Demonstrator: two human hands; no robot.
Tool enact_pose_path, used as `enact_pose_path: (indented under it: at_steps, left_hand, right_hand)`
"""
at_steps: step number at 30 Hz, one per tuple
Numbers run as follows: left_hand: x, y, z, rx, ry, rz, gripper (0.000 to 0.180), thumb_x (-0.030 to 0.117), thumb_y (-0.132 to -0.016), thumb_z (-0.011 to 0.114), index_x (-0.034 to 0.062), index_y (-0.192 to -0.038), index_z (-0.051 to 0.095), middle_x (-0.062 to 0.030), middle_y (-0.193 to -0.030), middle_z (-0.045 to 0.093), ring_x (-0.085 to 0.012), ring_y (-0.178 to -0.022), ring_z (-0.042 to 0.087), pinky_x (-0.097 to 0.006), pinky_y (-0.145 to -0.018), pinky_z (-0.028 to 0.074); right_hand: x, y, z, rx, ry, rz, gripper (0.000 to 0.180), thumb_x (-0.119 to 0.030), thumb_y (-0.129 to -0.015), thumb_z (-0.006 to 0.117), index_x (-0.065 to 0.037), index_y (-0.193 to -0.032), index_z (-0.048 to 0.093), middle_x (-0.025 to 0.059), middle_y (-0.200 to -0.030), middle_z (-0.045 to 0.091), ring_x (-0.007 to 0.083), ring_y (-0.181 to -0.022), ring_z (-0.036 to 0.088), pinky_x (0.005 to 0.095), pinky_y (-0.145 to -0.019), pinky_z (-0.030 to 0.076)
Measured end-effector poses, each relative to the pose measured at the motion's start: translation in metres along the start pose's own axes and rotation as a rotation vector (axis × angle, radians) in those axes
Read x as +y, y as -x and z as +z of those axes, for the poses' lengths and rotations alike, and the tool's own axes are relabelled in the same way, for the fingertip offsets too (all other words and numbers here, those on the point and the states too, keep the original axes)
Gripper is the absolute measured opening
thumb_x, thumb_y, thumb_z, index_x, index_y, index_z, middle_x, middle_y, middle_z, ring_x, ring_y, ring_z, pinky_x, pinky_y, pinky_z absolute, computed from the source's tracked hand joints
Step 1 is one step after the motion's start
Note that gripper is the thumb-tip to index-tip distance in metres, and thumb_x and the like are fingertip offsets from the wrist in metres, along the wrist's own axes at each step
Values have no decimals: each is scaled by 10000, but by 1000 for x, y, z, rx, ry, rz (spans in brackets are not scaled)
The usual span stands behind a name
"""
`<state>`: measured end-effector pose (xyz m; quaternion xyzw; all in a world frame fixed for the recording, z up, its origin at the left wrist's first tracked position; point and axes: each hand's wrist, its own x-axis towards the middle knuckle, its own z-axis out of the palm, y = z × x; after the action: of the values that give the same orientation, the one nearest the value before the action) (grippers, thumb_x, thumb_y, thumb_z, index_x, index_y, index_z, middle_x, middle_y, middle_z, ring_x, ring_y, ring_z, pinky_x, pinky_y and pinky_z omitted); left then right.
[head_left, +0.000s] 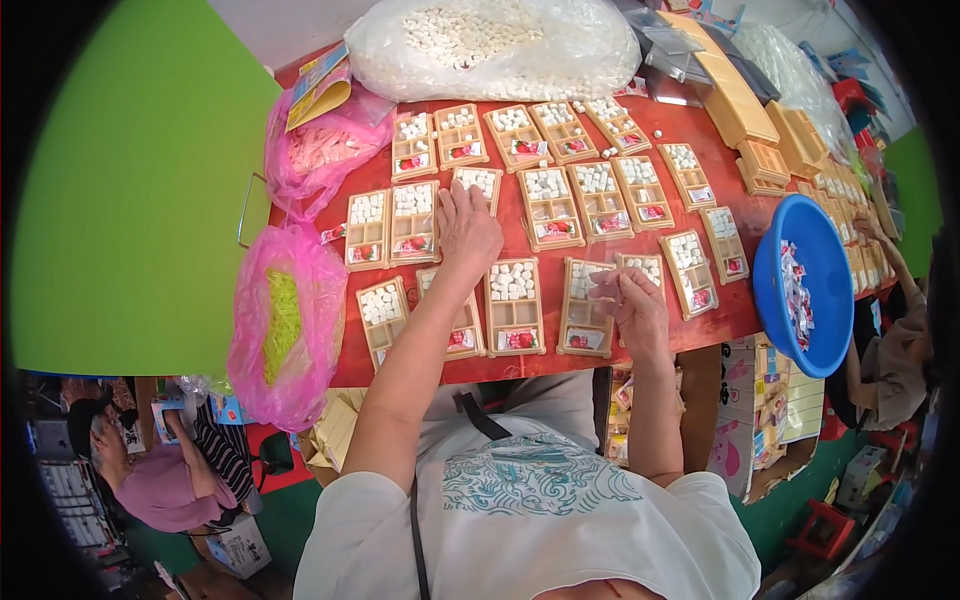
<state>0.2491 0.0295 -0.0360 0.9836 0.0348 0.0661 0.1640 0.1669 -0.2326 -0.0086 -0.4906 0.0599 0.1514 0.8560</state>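
My left hand reaches over the middle of the table, fingers stretched out and touching a tan compartment tray partly hidden under it. Closer to the front edge, my right hand pinches a thin clear plastic sheet, faint against the trays below. Beneath that sheet lies a tray with white cubes and a red-and-white sachet. Several similar trays stand in rows around both hands, such as one tray with white cubes in its upper part and a sachet at the bottom.
A large clear bag of white pieces lies at the back. Pink bags hold pink pieces and green shreds at left. A blue basin of sachets and stacked empty trays are at right. Other people work on both sides.
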Motion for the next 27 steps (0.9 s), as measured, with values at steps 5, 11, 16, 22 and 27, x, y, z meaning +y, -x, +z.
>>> enact_pose_path:
  at_steps: [5, 11, 16, 22, 27]
  left_hand:
    - [3, -2, -3, -144, 9, -25, 719, 314, -912, 520, -61, -1444, 215, -286, -1528, 120, -458, -1422, 88, -527, -1148, 124]
    - [3, -5, -7, -256, -109, -52, 806, 470, -936, 443, -14, -1494, 120, -240, -1563, 35, -410, -1447, 0, -515, -1165, 51]
    - [9, -7, -10, -257, -69, -115, 822, 524, -934, 406, -6, -1496, 127, -227, -1567, 49, -398, -1451, -3, -523, -1160, 48]
    - [14, 2, -16, -172, 19, -72, 785, 471, -934, 459, -18, -1483, 183, -224, -1568, 42, -409, -1446, 20, -558, -1145, 62]
    - [62, 20, -62, -203, 1499, 61, 630, 282, -931, 525, 6, -1454, 305, -175, -1445, 371, -265, -1357, 336, -450, -1113, 246]
  right_hand:
    - [-2, 0, 5, 0, 5, -2, 185, -167, -988, 461, -30, -1001, 585, 127, -1028, 658, 178, -865, 656, 279, -680, 528]
    - [-18, -13, 25, 14, 117, -95, 191, -151, -971, 478, -9, -1018, 597, 110, -975, 654, 148, -788, 641, 247, -603, 485]
    - [-44, -54, 41, 125, 722, -425, 202, -105, -934, 485, 14, -1038, 610, 74, -907, 634, 146, -731, 608, 265, -612, 469]
    - [-55, -85, 69, 270, 1538, -732, 227, -73, -917, 478, -30, -1110, 590, 153, -996, 619, 341, -817, 621, 411, -705, 503]
    - [-40, -67, 87, 203, 1730, -929, 288, -14, -796, 524, -17, -1079, 576, 141, -881, 581, 308, -807, 605, 402, -686, 501]
